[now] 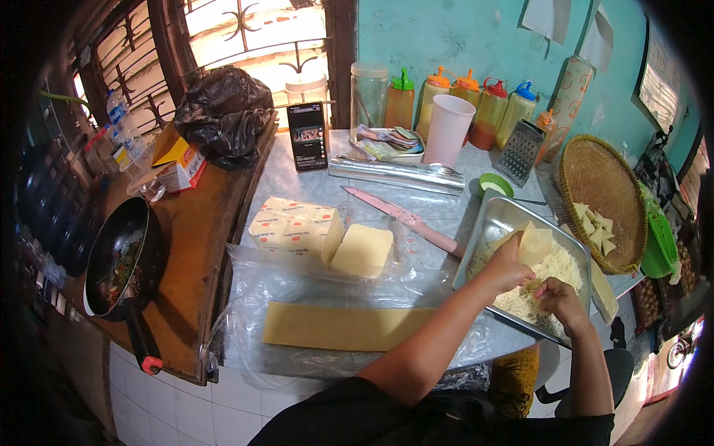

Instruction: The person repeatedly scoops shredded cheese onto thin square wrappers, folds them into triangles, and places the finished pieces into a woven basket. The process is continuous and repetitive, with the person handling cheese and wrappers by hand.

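View from above my hands at the tabletop (297,186). My left hand (508,269) is closed around a pale wedge of cheese (535,244), holding it over the metal tray (506,215). My right hand (556,297) is curled, fingertips down in the heap of shredded cheese (554,267) that already covers much of the tray floor; whether it pinches anything I cannot tell. Judging by the heap, a good share of the shredding is done, while the wedge in hand is not yet used up. To the left, on clear plastic sheeting (253,290), lie a wrapped block of cheese (290,223) and an unwrapped slab (363,250), both whole and untouched, so more appears to remain. A flat strip of dough (335,327) lies nearest me, bare. A pink knife (401,217) rests between blocks and tray; a metal grater (520,151) stands behind the tray.
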